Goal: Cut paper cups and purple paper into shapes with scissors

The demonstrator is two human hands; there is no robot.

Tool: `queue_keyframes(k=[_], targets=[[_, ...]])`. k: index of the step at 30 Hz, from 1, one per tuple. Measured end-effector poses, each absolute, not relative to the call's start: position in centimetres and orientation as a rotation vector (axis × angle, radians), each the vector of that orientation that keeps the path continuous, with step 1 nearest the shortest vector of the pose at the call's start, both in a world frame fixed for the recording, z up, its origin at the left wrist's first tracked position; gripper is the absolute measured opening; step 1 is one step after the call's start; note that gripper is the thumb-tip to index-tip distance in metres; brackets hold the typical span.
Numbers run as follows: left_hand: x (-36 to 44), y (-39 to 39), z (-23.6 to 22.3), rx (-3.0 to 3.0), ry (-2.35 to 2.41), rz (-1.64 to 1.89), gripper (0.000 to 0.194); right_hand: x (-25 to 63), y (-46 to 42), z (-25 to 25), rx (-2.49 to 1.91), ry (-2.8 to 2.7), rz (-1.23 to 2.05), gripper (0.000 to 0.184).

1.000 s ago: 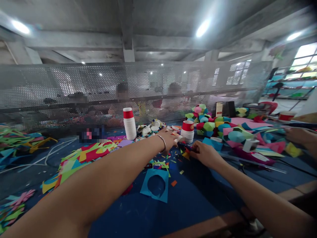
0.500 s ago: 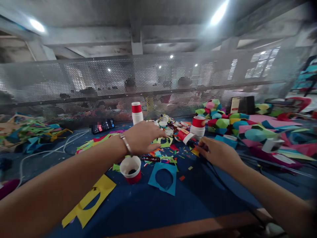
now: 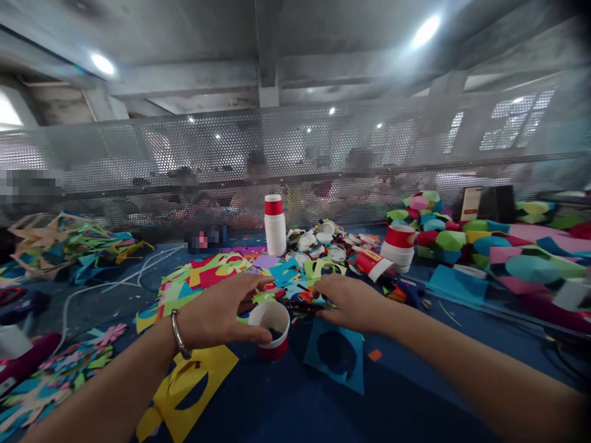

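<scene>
- Hands over a blue desk (image 3: 415, 394) strewn with paper scraps.
- Left hand (image 3: 217, 314) curls loosely around the rim of a red paper cup (image 3: 272, 329) standing upright near the desk's middle, thumb touching its front edge.
- Right hand (image 3: 353, 304) lies flat, fingers spread, just beside the cup, above a blue sheet (image 3: 339, 360) with a round hole.
- A yellow cut-out sheet (image 3: 189, 384) lies below the left wrist.

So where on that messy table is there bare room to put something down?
Bare blue table shows near the front edge, between the yellow sheet and the blue sheet. Beyond the red cup, paper scraps and cup stacks crowd everything.
</scene>
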State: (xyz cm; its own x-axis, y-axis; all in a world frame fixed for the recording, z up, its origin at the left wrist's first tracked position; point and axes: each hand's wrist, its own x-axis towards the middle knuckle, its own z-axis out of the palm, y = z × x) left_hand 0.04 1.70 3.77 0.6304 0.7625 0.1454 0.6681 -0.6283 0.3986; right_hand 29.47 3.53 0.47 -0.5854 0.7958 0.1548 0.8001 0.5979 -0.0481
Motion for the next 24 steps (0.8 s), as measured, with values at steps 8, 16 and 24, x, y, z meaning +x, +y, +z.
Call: queue_keyframes(k=[8,16,24], targets=[[0.1,0.7,2.8,2.469,1.045,0.382,0.072,26.9,4.6,-0.6,-1.245,-2.672,0.016,0.016],[0.6,1.7,1.5,2.5,1.146,0.441,0.029,27.3,4.9,-1.0,-1.256,-2.469,0.113,0.007],[-0.2,3.3,1.1,2.205,1.438,0.792,0.012,28.9,5.8,-0.6,-1.315,-2.04,0.597,0.009]])
